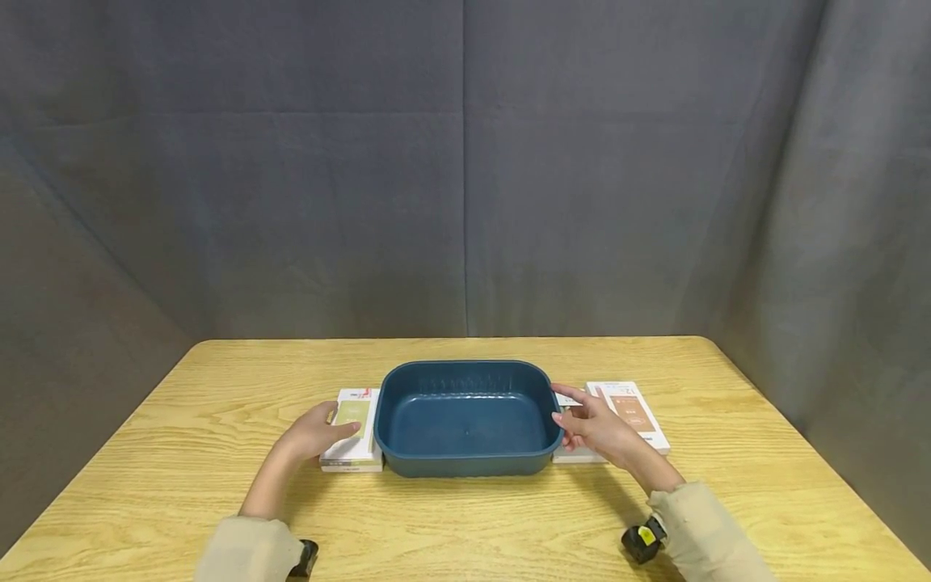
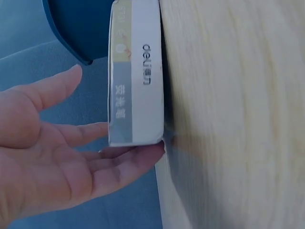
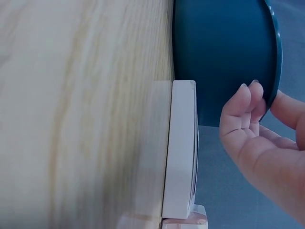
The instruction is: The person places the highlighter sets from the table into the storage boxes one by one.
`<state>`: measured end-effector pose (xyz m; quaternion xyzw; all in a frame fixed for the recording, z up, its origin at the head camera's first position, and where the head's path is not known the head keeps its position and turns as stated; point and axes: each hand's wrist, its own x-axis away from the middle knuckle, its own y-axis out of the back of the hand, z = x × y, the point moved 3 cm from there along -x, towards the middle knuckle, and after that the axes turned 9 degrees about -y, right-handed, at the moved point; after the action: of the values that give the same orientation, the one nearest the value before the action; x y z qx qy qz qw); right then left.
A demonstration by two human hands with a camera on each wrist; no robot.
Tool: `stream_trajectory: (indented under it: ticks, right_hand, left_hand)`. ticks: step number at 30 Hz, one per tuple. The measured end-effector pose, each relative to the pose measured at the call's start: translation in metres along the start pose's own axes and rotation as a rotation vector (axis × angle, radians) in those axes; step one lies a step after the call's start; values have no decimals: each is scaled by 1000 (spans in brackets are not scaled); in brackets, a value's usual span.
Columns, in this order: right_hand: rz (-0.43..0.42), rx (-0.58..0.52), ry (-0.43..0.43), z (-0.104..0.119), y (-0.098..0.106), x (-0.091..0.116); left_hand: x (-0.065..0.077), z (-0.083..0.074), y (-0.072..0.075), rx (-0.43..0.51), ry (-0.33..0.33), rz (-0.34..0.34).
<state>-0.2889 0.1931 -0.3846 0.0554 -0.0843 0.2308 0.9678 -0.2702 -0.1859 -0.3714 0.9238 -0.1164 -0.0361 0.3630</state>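
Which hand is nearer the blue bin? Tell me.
Right. The right hand pinches the blue bin by its rim; the left hand is at the green-labelled box beside the bin's left side, not touching the bin.

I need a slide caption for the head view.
On the table, the right hand grips the bin; the left hand touches the left box.

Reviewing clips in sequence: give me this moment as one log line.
left hand: touches green-labelled box | right hand: grips blue tub at right end | blue tub: on table
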Motion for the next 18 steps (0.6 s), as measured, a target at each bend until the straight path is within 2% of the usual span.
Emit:
stream_trajectory:
  ticks: [5,9,14,18]
  right_hand:
    - [-4,15,-4,2,0,0]
    - [-1,15,-4,2,0,1]
    - [7,21,-4,2,1,1]
    - [12,26,-9,2,1,1]
  left_hand:
    - [-2,-5,1,-66,-1,-88]
    - [-2,-7,4,-77,17,-177]
    - [-2,-5,6,-33,31,-201]
    - [-3,2,9,73,46,-202]
